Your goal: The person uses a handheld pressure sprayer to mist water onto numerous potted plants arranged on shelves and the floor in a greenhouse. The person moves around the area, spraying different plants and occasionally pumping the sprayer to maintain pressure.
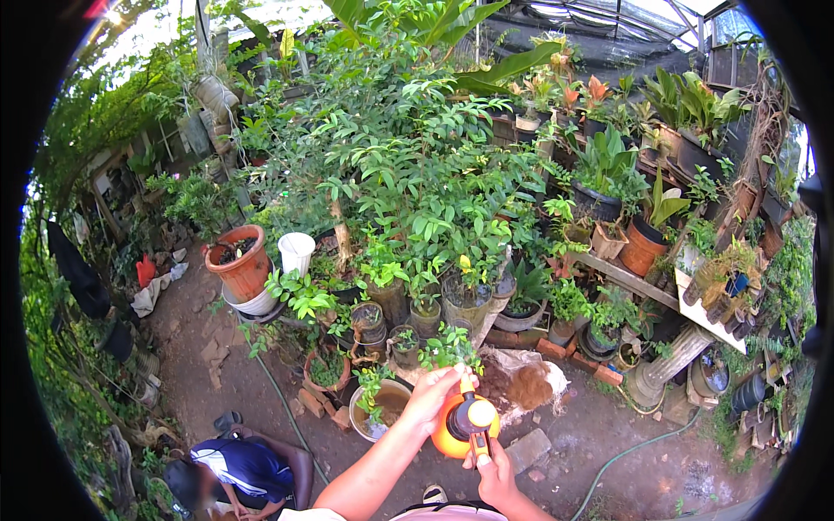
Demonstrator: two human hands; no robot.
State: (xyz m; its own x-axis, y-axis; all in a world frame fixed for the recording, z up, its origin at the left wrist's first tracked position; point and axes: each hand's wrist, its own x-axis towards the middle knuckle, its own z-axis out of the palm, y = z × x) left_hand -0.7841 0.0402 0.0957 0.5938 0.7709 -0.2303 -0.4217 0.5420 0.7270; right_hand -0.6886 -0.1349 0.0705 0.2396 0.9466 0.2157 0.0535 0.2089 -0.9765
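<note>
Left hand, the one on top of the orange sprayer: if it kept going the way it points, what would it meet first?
Probably the small leafy plant just beyond the left hand, past the orange sprayer; depth is hard to judge.

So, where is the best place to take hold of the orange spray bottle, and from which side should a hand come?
Probably at the pump handle on top of the orange spray bottle, coming from the near side. The handle and trigger point toward the person, where the right hand already meets them. The round body is wide, so the left hand only steadies it from the left.
</note>
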